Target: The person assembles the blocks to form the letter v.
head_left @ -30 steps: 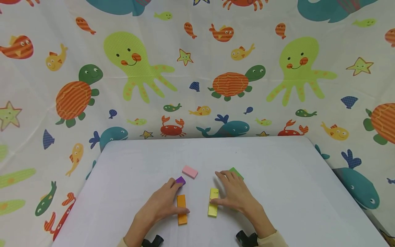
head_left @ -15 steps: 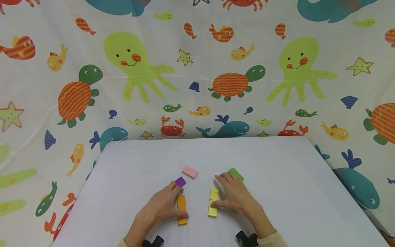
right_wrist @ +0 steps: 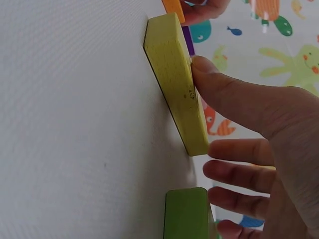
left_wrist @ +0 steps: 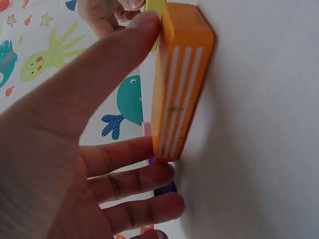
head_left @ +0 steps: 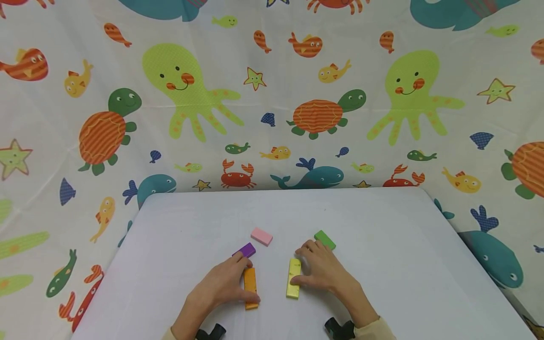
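The left hand (head_left: 225, 283) was loosely open without a grip, its thumb over the near part of the orange block (head_left: 250, 278), its index finger by the far end. The right hand (head_left: 320, 267), fingers parted, had no grip either; its thumb touched the yellow block (head_left: 294, 269). Bare tabletop (head_left: 378, 236) separated those two. Beyond lay the purple block (head_left: 248, 250), pink block (head_left: 261, 236) and green block (head_left: 325, 240), all well inside the edges, with white surface stretching to either side.
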Tool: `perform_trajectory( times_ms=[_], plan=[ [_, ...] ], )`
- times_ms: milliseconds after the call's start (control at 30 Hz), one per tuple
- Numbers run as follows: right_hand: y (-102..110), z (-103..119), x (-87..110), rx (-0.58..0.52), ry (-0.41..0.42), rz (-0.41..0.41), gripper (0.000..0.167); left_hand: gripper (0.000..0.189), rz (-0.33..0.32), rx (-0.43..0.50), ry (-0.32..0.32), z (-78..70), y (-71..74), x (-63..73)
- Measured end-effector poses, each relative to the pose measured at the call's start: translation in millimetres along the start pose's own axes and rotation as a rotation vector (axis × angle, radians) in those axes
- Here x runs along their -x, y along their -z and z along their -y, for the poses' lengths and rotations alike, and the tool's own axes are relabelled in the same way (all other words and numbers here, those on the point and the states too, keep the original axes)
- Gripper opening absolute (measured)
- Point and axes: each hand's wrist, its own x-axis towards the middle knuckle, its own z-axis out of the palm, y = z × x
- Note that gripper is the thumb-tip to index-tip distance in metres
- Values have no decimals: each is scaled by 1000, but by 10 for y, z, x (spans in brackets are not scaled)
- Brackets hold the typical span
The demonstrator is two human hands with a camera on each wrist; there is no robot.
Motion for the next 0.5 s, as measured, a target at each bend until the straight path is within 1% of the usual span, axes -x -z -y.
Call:
perform_trajectory(
  times_ms=[167,500],
  plan=[
    [-2,-7,-2,11,20,-4,66,82,-2,7,-13,5,-2,11],
    [-8,6,7,15,31,9,59,87,33,20,-21,42,-11,11]
  ],
)
